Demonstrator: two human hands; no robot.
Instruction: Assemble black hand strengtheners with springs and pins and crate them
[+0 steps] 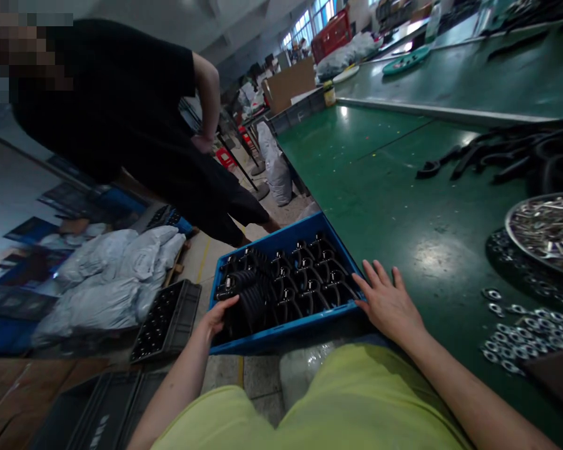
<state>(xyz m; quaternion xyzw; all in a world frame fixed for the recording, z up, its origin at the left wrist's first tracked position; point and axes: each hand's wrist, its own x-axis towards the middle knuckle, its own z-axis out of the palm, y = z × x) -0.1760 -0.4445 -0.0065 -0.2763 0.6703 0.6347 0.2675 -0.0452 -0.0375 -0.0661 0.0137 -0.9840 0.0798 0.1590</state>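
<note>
A blue plastic crate (286, 327) stands in front of me against the edge of the green table, holding rows of black curved parts (304, 275) with shiny round ends. My left hand (217, 317) reaches over the crate's left front corner, fingers curled closed at a black part with a small silvery face (227, 285). The underside of that grip is hidden. My right hand (390, 304) is spread with its fingers apart over the table edge; its thumb side touches or nearly touches the crate's right corner.
On the green table (370, 181) lie black curved pieces (511, 153), metal nuts (520, 337) and a round tray of screws (548, 234). A person in black (136, 119) stands beyond the crate. White sacks (107, 281) and a grey crate (169, 319) are at left.
</note>
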